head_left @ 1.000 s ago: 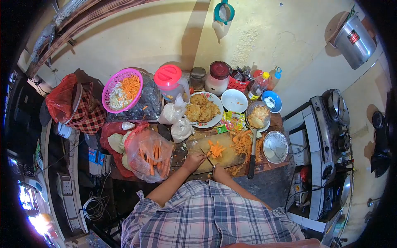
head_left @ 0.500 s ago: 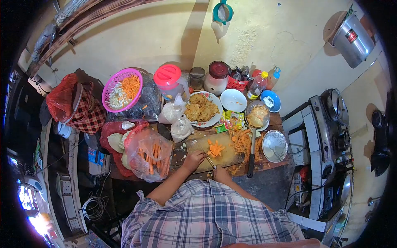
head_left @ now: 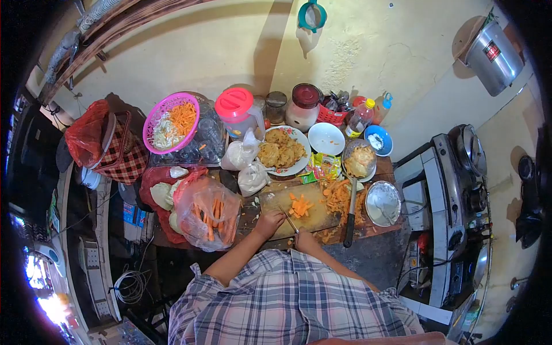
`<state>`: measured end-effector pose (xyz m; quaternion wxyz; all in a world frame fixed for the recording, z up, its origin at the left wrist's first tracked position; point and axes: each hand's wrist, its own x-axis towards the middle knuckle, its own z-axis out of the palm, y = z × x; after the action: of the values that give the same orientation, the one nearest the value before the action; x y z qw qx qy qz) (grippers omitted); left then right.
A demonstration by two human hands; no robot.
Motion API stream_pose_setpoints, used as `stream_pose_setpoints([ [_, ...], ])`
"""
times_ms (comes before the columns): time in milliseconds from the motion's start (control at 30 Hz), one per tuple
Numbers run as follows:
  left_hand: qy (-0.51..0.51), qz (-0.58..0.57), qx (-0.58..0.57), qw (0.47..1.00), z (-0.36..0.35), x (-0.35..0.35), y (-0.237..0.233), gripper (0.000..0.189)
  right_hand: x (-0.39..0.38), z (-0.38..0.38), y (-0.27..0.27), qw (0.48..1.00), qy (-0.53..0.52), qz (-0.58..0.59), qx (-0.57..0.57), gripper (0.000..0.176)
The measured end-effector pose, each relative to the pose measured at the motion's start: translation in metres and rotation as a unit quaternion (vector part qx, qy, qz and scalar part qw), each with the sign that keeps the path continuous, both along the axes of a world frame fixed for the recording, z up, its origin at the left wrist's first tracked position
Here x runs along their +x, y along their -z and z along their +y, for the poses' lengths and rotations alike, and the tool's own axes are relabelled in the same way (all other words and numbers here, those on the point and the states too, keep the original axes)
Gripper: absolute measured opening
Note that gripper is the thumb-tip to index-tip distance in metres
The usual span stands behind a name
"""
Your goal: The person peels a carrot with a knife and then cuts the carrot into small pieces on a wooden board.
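My right hand (head_left: 305,240) is closed around the handle of a knife (head_left: 289,219), close to the near edge of a wooden cutting board (head_left: 269,200). The thin blade points up and left across the board. Just left of the blade, my left hand (head_left: 271,222) rests on the board with its fingers drawn together; whatever they grip is too small to make out. Cut orange carrot pieces (head_left: 300,205) lie in a small heap beyond the knife. Carrot peelings (head_left: 338,197) are piled at the board's right end.
Left of the board sits a plastic bag of carrots (head_left: 208,221). Behind are a plate of fritters (head_left: 282,150), a white bowl (head_left: 326,140) and a pink basket of shreds (head_left: 171,123). At right, a long-handled ladle (head_left: 349,221) lies beside a batter bowl (head_left: 383,203).
The whole view has shifted very slightly. Both hands, the knife and the carrot pieces keep nearly the same places.
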<state>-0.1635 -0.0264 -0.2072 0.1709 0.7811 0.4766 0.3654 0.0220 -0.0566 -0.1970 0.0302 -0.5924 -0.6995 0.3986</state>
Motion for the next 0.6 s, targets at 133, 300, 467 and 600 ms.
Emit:
stream_pose_setpoints([
  [133,-0.006,-0.004,-0.007,1.000,-0.001,-0.001,0.003,0.010,-0.004,0.000,0.001,1.000,0.015,-0.019,-0.019,0.026],
  [300,-0.002,0.011,0.014,1.000,-0.001,-0.001,-0.004,0.010,0.002,-0.006,-0.001,0.999,0.027,-0.020,-0.042,0.029],
  [467,-0.011,0.003,-0.001,1.000,-0.001,0.000,-0.006,0.009,0.004,-0.007,-0.003,0.999,0.026,0.002,-0.025,0.029],
  [600,-0.003,-0.006,-0.008,1.000,0.001,0.000,-0.001,0.009,0.001,-0.007,-0.012,0.999,0.043,-0.009,-0.029,0.028],
])
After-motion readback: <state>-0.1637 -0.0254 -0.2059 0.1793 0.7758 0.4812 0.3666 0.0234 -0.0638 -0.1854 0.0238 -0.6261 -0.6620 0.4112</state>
